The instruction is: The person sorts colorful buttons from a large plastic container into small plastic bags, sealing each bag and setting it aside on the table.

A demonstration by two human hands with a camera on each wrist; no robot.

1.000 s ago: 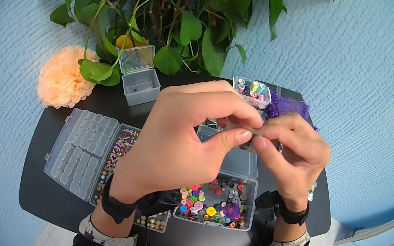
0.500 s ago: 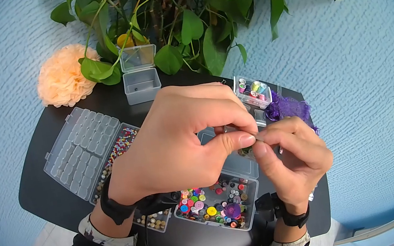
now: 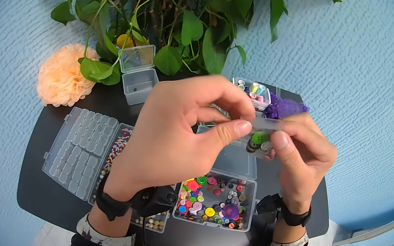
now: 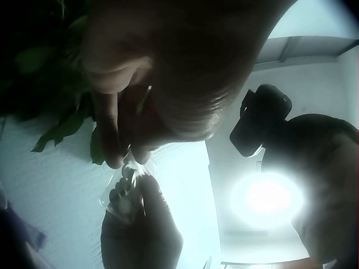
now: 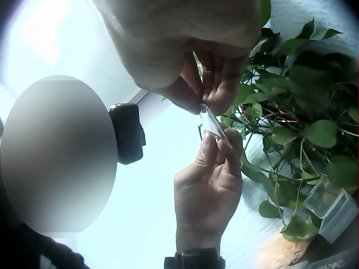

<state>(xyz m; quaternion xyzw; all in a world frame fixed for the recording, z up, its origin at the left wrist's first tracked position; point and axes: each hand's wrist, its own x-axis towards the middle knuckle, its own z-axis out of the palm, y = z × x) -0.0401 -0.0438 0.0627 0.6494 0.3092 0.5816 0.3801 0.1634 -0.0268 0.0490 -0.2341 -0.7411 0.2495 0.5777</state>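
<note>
A small clear plastic bag (image 3: 261, 139) of buttons is stretched between both hands over the table, a green button (image 3: 259, 138) showing through it. My left hand (image 3: 183, 135) pinches the top left corner between thumb and forefinger. At the opposite side, my right hand (image 3: 305, 157) has the bag's edge between its thumb and forefinger. The left wrist view shows the bag (image 4: 126, 193) against the light, with dark button shapes in it. From the right wrist, the bag (image 5: 214, 124) appears nearly edge-on between the fingertips.
Below the hands sits an open box of colourful buttons (image 3: 176, 216). An open bead organizer (image 3: 67, 166) lies left. Behind are an empty-looking small box (image 3: 143, 94), a box of thread spools (image 3: 256, 106), purple netting (image 3: 284, 106), a peach paper pompom (image 3: 66, 76) and a leafy plant (image 3: 189, 26).
The hands have drawn slightly apart, the right one shifting right. The bag, mostly hidden behind fingertips before, now hangs spread out with its top strip and green button in sight.
</note>
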